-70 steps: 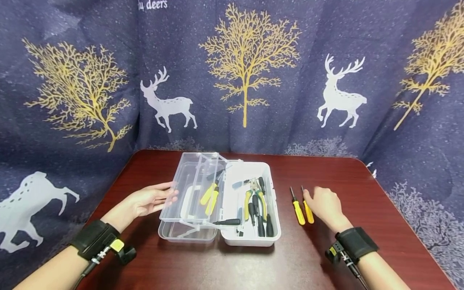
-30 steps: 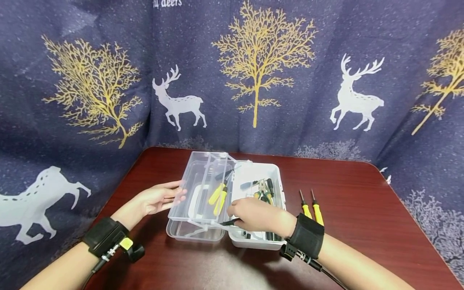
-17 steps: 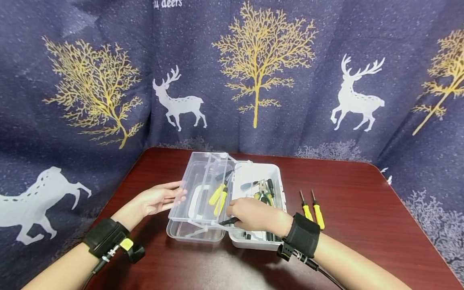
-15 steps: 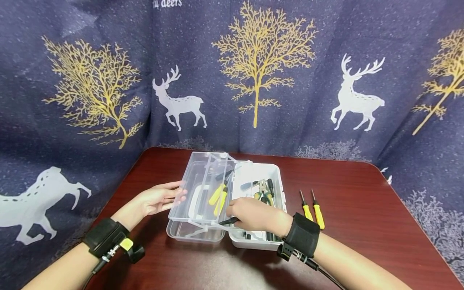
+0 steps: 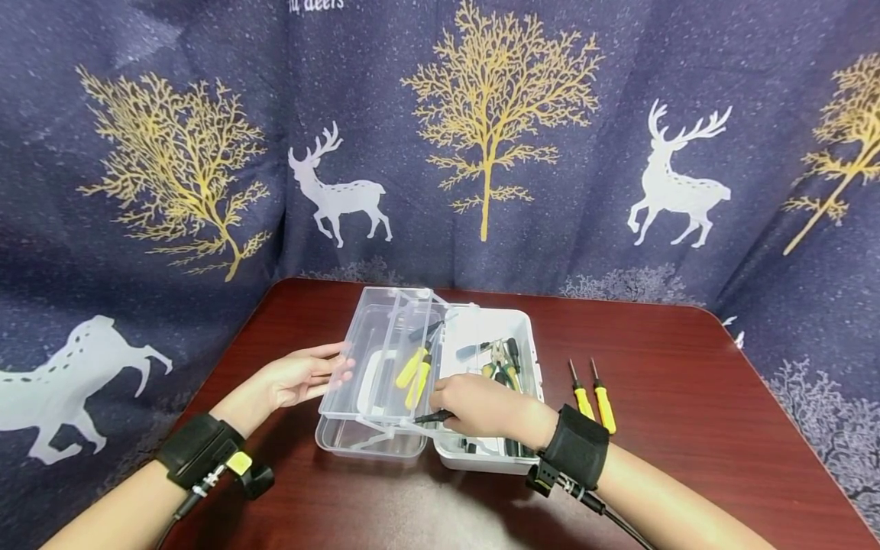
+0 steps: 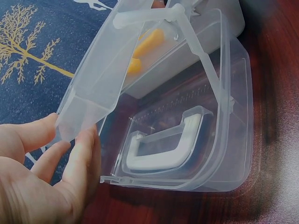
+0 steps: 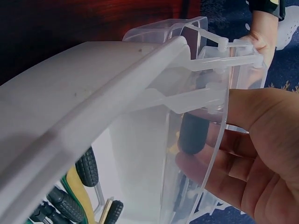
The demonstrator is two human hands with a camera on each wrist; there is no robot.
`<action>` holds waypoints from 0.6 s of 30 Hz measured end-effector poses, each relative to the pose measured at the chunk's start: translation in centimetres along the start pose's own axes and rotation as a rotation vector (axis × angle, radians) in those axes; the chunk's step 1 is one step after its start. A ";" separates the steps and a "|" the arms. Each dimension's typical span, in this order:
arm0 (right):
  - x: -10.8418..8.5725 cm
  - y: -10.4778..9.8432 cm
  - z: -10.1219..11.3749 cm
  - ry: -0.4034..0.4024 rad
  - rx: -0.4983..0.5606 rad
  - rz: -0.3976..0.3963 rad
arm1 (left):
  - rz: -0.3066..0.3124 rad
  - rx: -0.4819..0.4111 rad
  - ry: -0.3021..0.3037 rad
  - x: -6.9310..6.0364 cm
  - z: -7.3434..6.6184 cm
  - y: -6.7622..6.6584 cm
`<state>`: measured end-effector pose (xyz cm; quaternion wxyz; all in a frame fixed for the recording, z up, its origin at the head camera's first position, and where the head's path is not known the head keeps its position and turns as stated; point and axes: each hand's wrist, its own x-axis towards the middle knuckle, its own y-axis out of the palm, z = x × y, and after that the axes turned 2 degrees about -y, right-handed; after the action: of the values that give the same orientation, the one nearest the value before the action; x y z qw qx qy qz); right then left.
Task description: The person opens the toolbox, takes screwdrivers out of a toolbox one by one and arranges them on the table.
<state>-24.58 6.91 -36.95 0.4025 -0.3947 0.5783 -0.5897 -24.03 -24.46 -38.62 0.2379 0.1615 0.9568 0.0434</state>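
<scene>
Your right hand reaches over the near side of the box; its thumb and fingers close, as near as can be judged through plastic, about the black ribbed handle of a slim tool at the near right corner of the clear plastic tray. Your left hand pinches that tray's left edge.

Progress noted: the clear plastic lid is folded open on the left, with the tray swung out above it. Two yellow handles lie in the tray. To the right, the white rectangular plastic base holds yellow-and-green-handled pliers and several black-handled tools (your arm hides some). Outstanding, in this judgement: the box is not closed, and two slim screwdrivers with yellow handles lie outside it, on the reddish-brown wooden table to the right.

Markings: no brand or label is readable on any tool. On the far dark-blue fabric backdrop, white lettering ends in "deers", cut by the upper edge.
</scene>
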 end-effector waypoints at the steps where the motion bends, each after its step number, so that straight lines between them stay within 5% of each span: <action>1: 0.0 0.0 0.0 -0.001 -0.004 -0.001 | 0.000 0.000 0.000 0.0 0.0 0.0; 18: -0.6 -1.1 -0.1 -0.002 -0.013 -0.061 | -0.017 -0.001 -0.004 0.0 0.1 0.0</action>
<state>-24.50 7.53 -35.83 0.3822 -0.4154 0.5695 -0.5975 -24.02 -24.48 -38.68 0.2402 0.1533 0.9577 0.0414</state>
